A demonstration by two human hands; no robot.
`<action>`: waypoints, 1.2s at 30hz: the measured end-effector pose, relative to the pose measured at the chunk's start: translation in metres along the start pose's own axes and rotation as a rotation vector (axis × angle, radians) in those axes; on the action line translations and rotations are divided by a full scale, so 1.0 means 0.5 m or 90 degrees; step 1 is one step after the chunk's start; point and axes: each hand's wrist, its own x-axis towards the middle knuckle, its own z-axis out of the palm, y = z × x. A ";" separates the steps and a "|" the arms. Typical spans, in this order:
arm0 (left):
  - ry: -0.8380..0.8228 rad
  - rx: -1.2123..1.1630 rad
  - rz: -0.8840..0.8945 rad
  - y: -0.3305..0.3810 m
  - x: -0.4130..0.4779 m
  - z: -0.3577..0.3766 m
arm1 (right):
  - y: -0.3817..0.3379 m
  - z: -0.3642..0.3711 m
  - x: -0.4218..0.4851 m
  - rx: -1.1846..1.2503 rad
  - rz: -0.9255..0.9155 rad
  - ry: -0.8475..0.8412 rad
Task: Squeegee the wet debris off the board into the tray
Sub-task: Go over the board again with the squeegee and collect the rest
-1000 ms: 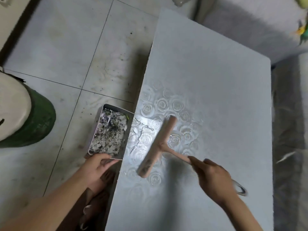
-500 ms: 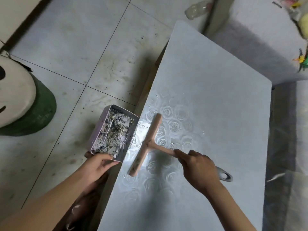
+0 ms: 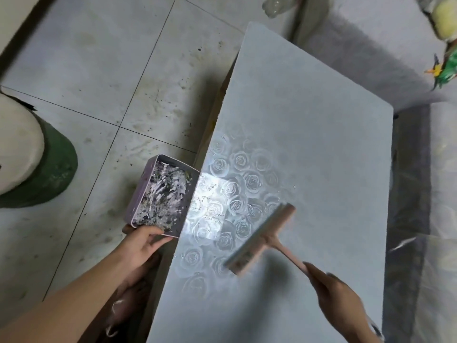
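squeegee [image 3: 259, 240] drawn back for another pass
your right hand [image 3: 338, 298] grips its handle over the board [image 3: 309, 120]; left hand [image 3: 142, 241] fingers [image 3: 158, 237] pinch the tray [image 3: 138, 194] at its edge, debris [image 3: 205, 201] still beside it.

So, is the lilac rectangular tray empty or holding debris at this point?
Holding debris: wet black-and-white scraps cover the inside of the lilac rectangular tray, which the left hand grips at its near rim.
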 end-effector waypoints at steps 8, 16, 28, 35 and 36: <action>-0.015 -0.009 0.009 0.004 0.011 0.009 | -0.145 0.060 0.086 0.052 -0.179 -0.007; -0.051 0.030 0.027 0.005 -0.012 0.022 | -0.072 -0.052 0.127 -0.030 -0.206 0.091; -0.033 0.020 0.009 0.002 0.010 0.015 | -0.267 -0.060 0.172 -0.080 -0.355 0.147; -0.046 -0.003 0.012 0.008 0.006 0.019 | -0.228 -0.054 0.158 -0.061 -0.241 0.096; -0.047 0.003 0.017 0.008 0.005 0.019 | -0.249 -0.042 0.166 -0.039 -0.246 0.092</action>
